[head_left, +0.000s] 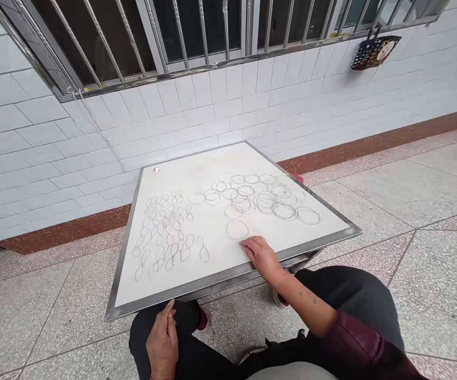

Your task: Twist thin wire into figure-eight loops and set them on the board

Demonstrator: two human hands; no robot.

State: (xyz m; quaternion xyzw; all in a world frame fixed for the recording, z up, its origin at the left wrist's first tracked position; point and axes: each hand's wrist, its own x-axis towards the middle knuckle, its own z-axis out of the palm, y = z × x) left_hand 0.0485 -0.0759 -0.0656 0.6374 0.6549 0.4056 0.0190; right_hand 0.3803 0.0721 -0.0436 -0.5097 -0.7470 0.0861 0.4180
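Note:
On the white tabletop, my right hand (260, 256) reaches over the front edge, its fingers pinched together at the near rim of a single thin wire ring (236, 229). Just below the table's front edge, above my left thigh, my left hand (162, 338) is closed, thumb against fingers; whatever it may hold is hidden. Behind my right hand lies a loose, overlapping spread of round wire rings (266, 200). To the left, several wire pieces twisted into figure-eight loops (168, 227) lie in rough rows, one loop (204, 253) apart from them.
The table (228, 272) has a grey metal rim. A small white-and-red object (156, 170) sits in its far left corner. Beyond stands a white tiled wall (212, 111) with barred windows (196, 31); a dark patterned bag (375, 51) hangs from the bars.

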